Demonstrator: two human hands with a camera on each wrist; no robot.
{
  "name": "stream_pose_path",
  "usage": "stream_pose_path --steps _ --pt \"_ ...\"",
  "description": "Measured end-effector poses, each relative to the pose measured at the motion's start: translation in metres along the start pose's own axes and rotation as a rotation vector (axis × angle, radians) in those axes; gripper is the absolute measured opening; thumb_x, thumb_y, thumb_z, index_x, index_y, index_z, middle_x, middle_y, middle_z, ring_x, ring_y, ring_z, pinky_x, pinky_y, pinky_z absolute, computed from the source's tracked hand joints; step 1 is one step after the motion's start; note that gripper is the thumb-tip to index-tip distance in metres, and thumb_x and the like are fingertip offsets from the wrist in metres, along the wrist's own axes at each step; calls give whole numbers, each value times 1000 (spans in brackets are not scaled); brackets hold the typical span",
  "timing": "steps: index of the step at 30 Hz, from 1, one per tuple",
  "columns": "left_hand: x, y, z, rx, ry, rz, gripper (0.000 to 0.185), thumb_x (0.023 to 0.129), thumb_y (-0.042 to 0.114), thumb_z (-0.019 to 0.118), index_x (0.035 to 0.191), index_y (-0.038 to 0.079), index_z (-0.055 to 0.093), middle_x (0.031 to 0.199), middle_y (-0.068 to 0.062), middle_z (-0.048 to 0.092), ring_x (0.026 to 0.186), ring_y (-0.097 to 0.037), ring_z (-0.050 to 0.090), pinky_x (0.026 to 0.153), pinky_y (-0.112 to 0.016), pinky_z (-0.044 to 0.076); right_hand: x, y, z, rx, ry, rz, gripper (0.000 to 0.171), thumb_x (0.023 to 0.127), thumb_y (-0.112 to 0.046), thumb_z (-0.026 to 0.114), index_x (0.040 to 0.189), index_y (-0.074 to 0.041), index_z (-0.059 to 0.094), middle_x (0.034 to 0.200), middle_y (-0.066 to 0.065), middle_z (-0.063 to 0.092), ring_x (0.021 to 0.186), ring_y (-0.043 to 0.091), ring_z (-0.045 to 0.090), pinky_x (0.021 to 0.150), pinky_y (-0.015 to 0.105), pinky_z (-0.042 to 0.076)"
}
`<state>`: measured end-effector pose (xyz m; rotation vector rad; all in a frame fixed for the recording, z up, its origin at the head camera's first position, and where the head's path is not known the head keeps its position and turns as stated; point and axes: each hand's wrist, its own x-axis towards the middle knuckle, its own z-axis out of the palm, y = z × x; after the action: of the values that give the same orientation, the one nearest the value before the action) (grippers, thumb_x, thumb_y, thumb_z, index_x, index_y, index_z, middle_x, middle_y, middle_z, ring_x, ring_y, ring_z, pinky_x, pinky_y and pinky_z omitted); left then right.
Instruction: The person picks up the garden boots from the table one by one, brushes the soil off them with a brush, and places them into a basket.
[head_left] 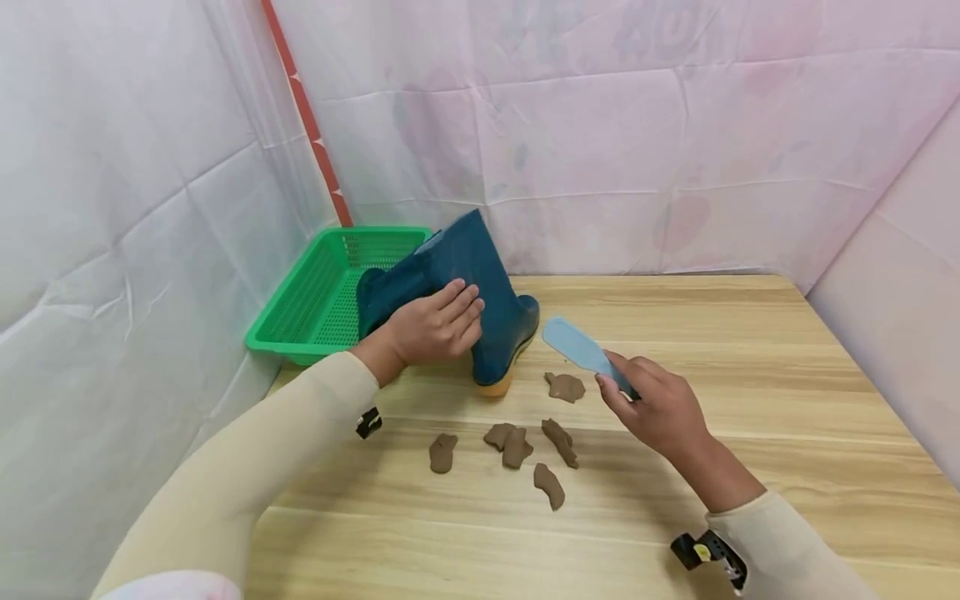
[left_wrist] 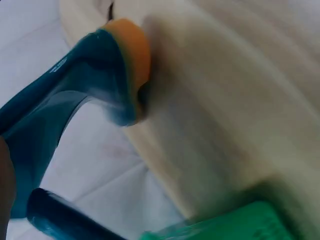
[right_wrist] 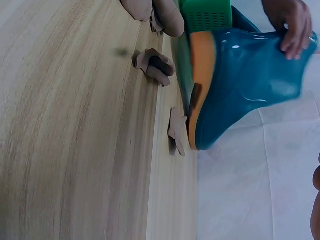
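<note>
My left hand point(head_left: 438, 323) grips the shaft of a teal-blue rubber boot point(head_left: 491, 292). Tilted, the boot hangs over the table with its orange sole point(right_wrist: 202, 60) facing the right wrist camera; a darker patch shows along that sole. A second rubber boot point(head_left: 386, 296) leans in the green basket, partly behind my left hand. In my right hand point(head_left: 663, 404) is a light-blue scraper point(head_left: 576, 343), its flat blade pointing toward the held boot, with a gap between them. Brown clay-like pieces point(head_left: 516, 448) lie scattered below and between the hands.
The green perforated basket point(head_left: 281, 344) stands at the table's back left. One brown piece point(head_left: 565, 387) lies apart, nearest the boot. The wooden table point(head_left: 750, 358) meets pale sheet walls point(head_left: 600, 167) at the back and sides.
</note>
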<state>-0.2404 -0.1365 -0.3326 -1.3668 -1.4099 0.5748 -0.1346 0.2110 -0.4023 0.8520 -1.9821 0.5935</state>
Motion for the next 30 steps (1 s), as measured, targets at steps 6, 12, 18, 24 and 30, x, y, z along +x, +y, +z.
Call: stream_pose_path --steps 6,12,18,24,30 --pt "17 -32 3 6 120 94 10 99 10 66 100 2 72 107 -14 76 107 -29 72 103 -44 51 -1 2 1 2 11 -3 55 108 -41 49 109 7 75 75 11 67 51 8 43 39 26 34" --pt "24 -67 -5 -28 113 221 15 105 4 55 101 3 70 111 -14 75 109 -30 71 103 -44 51 -4 1 2 0 -2 26 55 108 -42 49 111 6 75 76 10 68 51 8 43 40 25 34" --pt "26 -94 -19 -22 138 247 22 105 3 54 110 0 75 114 -16 74 109 -32 71 102 -45 51 -5 1 3 1 -16 33 54 108 -42 49 113 5 75 76 8 67 51 7 43 40 25 35" --pt "23 -123 -34 8 135 259 25 105 2 54 118 -3 75 119 -19 72 112 -32 70 102 -45 51 -5 4 7 1 -4 26 54 108 -42 49 112 5 75 75 8 67 51 7 43 40 25 34" --pt "14 -152 -51 36 80 296 26 105 2 55 123 -4 72 123 -21 70 114 -34 68 104 -45 48 -7 5 8 -8 -10 25 54 108 -42 49 113 5 75 76 9 67 51 7 43 39 24 34"
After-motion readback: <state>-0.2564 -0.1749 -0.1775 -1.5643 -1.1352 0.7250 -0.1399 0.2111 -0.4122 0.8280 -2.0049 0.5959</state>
